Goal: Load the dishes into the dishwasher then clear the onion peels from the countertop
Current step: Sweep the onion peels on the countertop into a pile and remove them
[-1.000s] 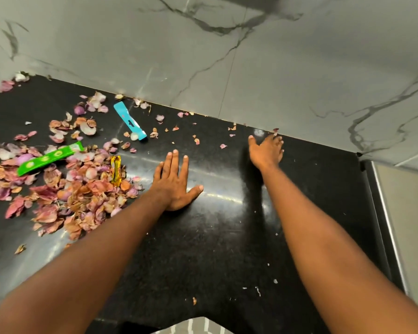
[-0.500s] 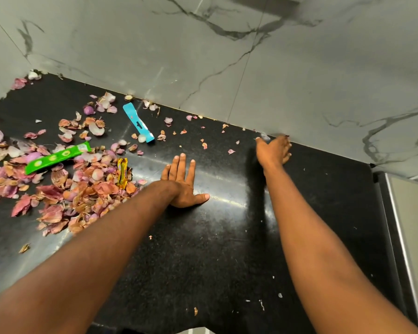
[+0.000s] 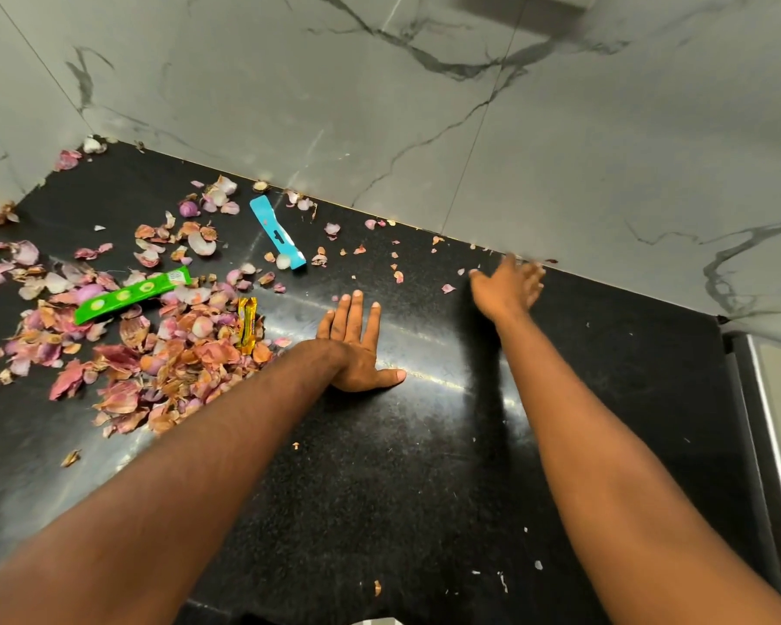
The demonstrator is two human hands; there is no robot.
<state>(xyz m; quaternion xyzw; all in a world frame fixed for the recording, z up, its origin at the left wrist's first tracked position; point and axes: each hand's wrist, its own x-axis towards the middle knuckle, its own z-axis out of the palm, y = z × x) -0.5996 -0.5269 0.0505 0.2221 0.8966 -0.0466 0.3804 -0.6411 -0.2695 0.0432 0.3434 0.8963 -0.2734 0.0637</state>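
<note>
We see the left hand (image 3: 357, 349) lying flat on the black surface (image 3: 424, 480) in the middle of the frame, its grip wide and holding nothing. The right hand (image 3: 508, 286) reaches to the back wall, blurry, fingers spread, grip wide. The onion peels (image 3: 163, 354) lie piled at the left, around a green wrapper (image 3: 129, 294).

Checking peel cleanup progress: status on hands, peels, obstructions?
Left hand open, flat on countertop beside peel pile. Right hand open at the wall edge, blurred, by stray peels. Green, blue, yellow wrappers mixed in.
</note>
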